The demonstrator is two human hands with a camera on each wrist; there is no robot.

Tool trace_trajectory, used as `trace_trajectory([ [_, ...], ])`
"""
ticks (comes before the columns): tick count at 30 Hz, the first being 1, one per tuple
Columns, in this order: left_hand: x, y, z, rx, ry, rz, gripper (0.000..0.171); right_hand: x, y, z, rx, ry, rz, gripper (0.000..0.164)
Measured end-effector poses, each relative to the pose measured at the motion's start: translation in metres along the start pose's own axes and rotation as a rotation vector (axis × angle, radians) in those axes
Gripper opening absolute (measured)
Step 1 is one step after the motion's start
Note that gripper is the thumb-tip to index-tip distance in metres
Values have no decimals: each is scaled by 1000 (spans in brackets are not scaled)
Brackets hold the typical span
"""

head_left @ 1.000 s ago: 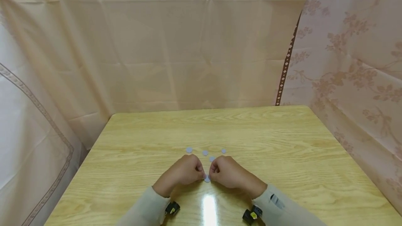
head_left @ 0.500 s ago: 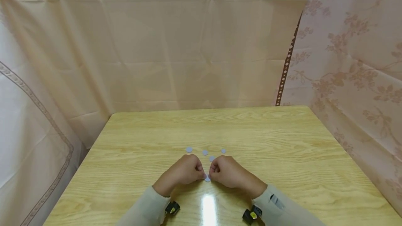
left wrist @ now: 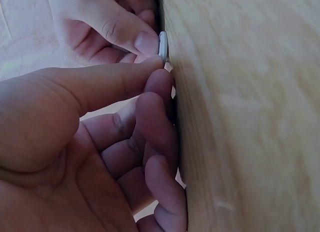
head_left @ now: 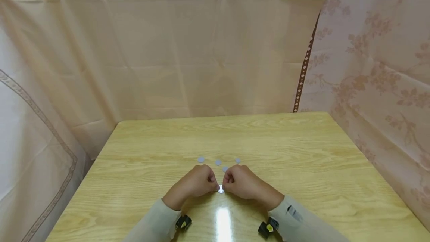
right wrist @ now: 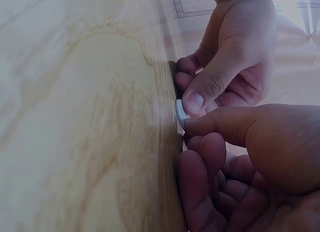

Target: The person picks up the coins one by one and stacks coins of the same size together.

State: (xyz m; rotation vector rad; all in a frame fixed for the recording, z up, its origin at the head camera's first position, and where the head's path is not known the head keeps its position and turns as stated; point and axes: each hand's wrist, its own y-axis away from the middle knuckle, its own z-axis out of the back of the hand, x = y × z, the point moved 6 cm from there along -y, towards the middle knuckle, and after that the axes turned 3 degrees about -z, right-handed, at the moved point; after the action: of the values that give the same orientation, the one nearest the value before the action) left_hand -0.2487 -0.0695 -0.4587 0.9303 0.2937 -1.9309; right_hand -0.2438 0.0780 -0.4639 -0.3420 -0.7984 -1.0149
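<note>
A small silvery coin (head_left: 220,189) sits between both hands near the front of the wooden table (head_left: 161,141). My left hand (head_left: 201,181) pinches its left edge between thumb and forefinger, the other fingers curled against the tabletop. From the opposite side, my right hand (head_left: 241,183) pinches the coin's right edge in the same way. In the left wrist view the coin (left wrist: 163,46) appears edge-on, close over the wood. The right wrist view shows its pale rim (right wrist: 180,113) beside both thumb tips. Fingertips hide part of it.
Beyond the hands lie several more flat grey coins: one at the left (head_left: 201,159), one in the middle (head_left: 218,163), one at the right (head_left: 237,160) and one partly behind the right hand (head_left: 225,169). Beige curtains (head_left: 208,55) hang behind the table.
The coin between the hands has tilted slightly and now gleams brightly where it looked dull grey. Both hands keep their grip and place; the head view has shifted a little.
</note>
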Motion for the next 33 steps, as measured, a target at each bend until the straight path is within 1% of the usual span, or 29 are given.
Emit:
trace_trajectory([
  [5,3,-1,-4,7,5,-8,28,-2,2,-2,8,-16,-8,14],
  [12,3,-2,-4,13,13,0,28,-5,1,-2,9,-38,-15,12],
  [16,3,-2,-3,29,6,-5,24,-8,2,-2,25,-48,-29,9],
  [18,4,-2,-1,21,5,-12,21,-8,3,-2,43,-63,-32,11],
  [22,8,-1,12,-31,1,-14,15,-8,3,-3,73,-82,-14,18],
  [24,11,0,21,-74,0,-11,11,-7,3,-3,76,-76,-7,19],
  [26,15,1,31,-119,1,5,3,-6,2,-3,75,-68,-5,19],
  [27,17,1,36,-144,-1,11,5,-6,2,-3,74,-64,-4,18],
  [30,24,0,50,-214,-13,41,21,-6,1,-2,73,-60,2,17],
  [33,30,-4,58,-251,-38,80,31,-5,0,-3,75,-62,8,16],
])
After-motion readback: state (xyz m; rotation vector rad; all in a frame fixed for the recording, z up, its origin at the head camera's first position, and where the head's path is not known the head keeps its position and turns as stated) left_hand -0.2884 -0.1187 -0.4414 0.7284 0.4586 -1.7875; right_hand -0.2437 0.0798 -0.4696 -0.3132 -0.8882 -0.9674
